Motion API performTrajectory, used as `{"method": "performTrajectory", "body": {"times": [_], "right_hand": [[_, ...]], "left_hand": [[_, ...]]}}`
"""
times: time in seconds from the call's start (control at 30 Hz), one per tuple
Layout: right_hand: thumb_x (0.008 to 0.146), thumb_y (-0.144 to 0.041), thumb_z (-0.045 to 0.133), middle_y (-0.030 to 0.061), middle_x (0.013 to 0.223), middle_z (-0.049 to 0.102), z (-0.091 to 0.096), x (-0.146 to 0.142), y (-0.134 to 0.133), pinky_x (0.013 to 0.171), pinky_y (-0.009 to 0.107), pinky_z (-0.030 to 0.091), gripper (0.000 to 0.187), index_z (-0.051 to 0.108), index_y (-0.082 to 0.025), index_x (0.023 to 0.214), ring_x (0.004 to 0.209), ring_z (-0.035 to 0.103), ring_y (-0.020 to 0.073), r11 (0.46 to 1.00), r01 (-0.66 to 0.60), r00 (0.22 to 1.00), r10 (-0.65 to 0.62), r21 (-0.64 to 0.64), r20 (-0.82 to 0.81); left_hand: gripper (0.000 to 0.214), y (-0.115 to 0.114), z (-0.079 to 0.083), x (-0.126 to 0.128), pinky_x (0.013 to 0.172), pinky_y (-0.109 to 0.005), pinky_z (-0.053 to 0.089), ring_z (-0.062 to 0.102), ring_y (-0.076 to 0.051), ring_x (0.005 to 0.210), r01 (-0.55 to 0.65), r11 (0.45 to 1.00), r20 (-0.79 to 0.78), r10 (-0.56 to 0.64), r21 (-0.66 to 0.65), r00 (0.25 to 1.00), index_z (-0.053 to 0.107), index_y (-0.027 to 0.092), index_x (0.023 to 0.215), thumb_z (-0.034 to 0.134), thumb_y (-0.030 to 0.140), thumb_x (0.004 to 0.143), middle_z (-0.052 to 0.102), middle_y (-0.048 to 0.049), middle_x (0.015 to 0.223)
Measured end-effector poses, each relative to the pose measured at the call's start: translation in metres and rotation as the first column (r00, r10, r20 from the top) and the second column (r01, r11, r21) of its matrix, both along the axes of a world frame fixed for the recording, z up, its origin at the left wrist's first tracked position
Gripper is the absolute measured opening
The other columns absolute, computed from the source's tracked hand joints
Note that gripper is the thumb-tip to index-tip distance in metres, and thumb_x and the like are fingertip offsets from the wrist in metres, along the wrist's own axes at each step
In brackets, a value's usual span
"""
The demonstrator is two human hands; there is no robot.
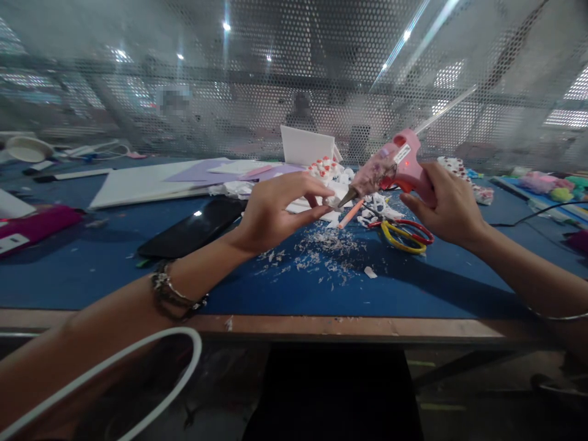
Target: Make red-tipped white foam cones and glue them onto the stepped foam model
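My right hand [448, 205] is wrapped round the grip of a pink glue gun [390, 166], held above the blue table with its nozzle pointing down and left. The nozzle tip touches a small white foam piece [339, 195] that my left hand [275, 208] pinches between thumb and fingers. Both hands hover over a scatter of white foam crumbs [328, 251]. A glue stick pokes out of the gun's back end, up and to the right.
Scissors with red and yellow handles [407, 234] lie just under the gun. A black phone [193, 228] lies left of my left hand. White and purple sheets [151, 180], a white box [307, 146] and small decorated pieces [324, 168] sit further back. The table's wooden front edge [321, 326] is near me. A mesh screen stands behind.
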State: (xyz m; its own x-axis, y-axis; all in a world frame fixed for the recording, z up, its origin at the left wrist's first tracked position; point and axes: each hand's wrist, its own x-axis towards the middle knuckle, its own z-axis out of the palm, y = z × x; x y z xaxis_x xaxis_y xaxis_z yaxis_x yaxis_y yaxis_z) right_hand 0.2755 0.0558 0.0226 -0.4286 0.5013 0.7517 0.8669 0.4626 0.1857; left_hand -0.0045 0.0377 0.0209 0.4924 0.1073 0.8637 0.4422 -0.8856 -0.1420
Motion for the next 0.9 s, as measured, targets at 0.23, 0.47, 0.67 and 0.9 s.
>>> {"method": "performTrajectory", "body": {"times": [0.23, 0.47, 0.67, 0.9], "right_hand": [[0.082, -0.052, 0.043, 0.0108, 0.089, 0.059, -0.001, 0.0, 0.0, 0.056, 0.03, 0.037, 0.049, 0.045, -0.013, 0.112, 0.072, 0.056, 0.0212, 0.999, 0.026, 1.0, -0.026, 0.02, -0.001], [0.081, -0.05, 0.044, 0.011, 0.087, 0.059, 0.0, 0.001, 0.0, 0.053, 0.029, 0.035, 0.047, 0.046, -0.013, 0.108, 0.069, 0.056, 0.0212, 0.999, 0.016, 1.0, -0.016, 0.052, 0.001], [0.081, -0.05, 0.044, 0.0101, 0.085, 0.057, 0.003, 0.002, -0.001, 0.051, 0.029, 0.032, 0.04, 0.045, -0.017, 0.103, 0.067, 0.052, 0.0197, 0.996, 0.041, 0.999, -0.04, 0.083, -0.01], [0.077, -0.055, 0.049, 0.0023, 0.062, 0.044, 0.007, 0.051, 0.043, 0.047, 0.027, 0.022, 0.035, 0.038, -0.022, 0.075, 0.05, 0.029, 0.0098, 0.987, 0.161, 0.977, -0.154, 0.032, -0.144]], "left_hand": [[0.013, -0.002, 0.001, 0.0, 0.075, -0.028, 0.05, 0.063, -0.011, 0.068, 0.001, 1.0, -0.005, -0.001, 0.013, 1.0, 0.062, 0.021, 0.089, 0.063, 0.024, 0.077, 0.069, -0.0002, 0.08], [0.012, -0.003, 0.001, 0.001, 0.08, -0.031, 0.05, 0.064, -0.014, 0.072, -0.001, 1.0, -0.002, 0.001, 0.026, 1.0, 0.062, 0.024, 0.089, 0.063, 0.024, 0.077, 0.069, 0.0003, 0.081], [0.01, -0.003, 0.0, 0.0, 0.08, -0.032, 0.051, 0.065, -0.015, 0.074, -0.011, 0.999, 0.028, 0.01, 0.046, 1.0, 0.062, 0.024, 0.087, 0.062, 0.025, 0.077, 0.07, 0.0004, 0.081], [0.012, -0.009, 0.001, 0.0, 0.08, -0.031, 0.052, 0.064, -0.015, 0.082, -0.024, 0.999, 0.02, 0.024, 0.041, 1.0, 0.062, 0.023, 0.089, 0.062, 0.023, 0.077, 0.069, -0.001, 0.087]]}}
